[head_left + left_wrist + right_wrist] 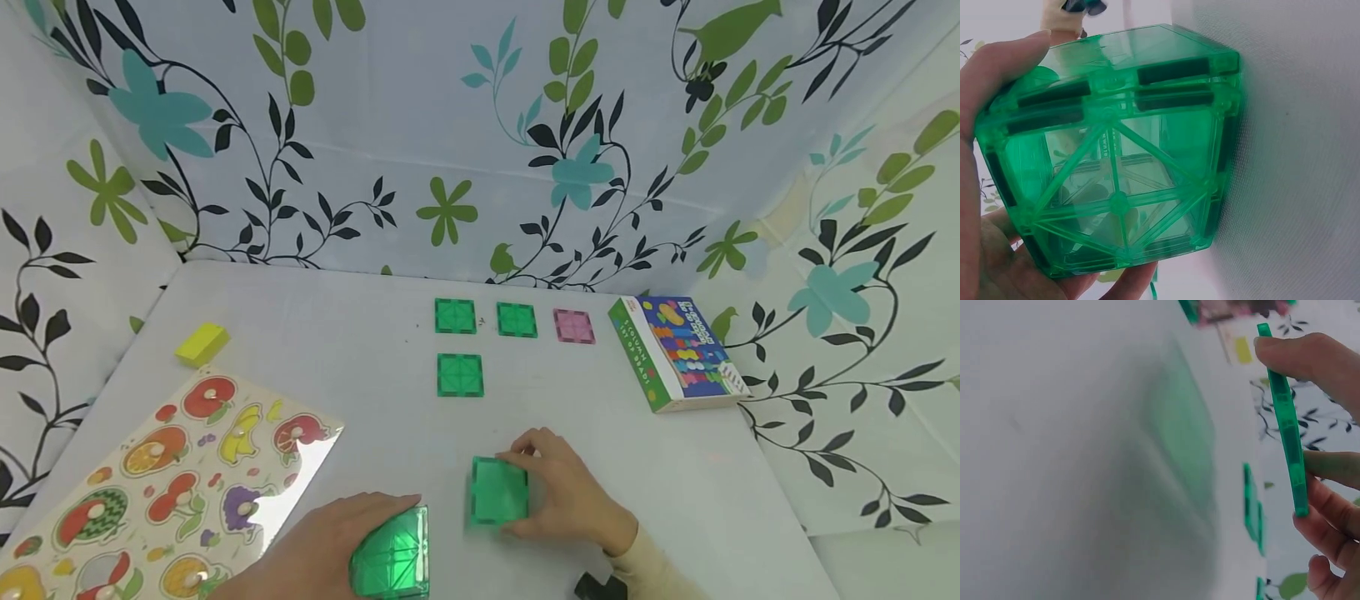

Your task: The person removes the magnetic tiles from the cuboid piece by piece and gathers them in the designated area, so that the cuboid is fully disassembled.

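I've got the left hand (pixel 311 542) wrapped round the green cube (pixel 392 550), thumb on one side, fingers round the other; can't tell if it bears on the table (pixel 360 333). Right hand (pixel 570 492) pinches a green tile (pixel 499 492) by opposite edges, lifted off the surface, right of the cube and apart from it.

Progress, my read: partway. Done: several magnetic panels joined into the cube; can't confirm every face is closed. Left: pinched tile unattached, plus three loose green tiles (pixel 460 375) and one pink tile (pixel 574 326) lying flat ahead of the right hand, unjoined. Not in use: fruit board (pixel 180 467) beside the left hand, yellow block (pixel 202 344) beyond that, boxed game (pixel 686 354) ahead and right of the right hand.
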The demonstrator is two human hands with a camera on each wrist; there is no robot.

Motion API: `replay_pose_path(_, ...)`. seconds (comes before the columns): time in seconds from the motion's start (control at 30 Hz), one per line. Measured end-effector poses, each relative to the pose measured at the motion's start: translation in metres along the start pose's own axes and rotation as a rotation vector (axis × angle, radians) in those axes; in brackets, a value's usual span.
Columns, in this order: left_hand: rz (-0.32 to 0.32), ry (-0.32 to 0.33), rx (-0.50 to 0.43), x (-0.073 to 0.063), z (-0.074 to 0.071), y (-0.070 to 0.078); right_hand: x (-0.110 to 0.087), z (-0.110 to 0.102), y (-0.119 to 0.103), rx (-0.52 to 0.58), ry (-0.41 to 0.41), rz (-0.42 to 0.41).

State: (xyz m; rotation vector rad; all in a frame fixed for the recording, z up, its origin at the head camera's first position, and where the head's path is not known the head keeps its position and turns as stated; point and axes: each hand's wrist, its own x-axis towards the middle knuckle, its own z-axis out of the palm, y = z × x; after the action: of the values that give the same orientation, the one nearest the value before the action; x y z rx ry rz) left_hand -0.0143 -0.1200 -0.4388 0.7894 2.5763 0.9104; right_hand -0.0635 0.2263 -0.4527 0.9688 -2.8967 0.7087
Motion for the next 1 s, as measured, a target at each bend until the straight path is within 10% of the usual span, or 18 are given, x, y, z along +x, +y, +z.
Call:
replay_pose_path(0.37, 0.042, 0.022, -0.012, 0.0, 0.003, -0.004, 0.058, -0.048, 0.077, -0.018, -0.004, 0.093)
replay_pose_path(1.0, 0.057, 0.042, -0.038, -0.001, 0.002, -0.007, 0.114, -0.036, 0.127, -0.115, -0.272, 0.27)
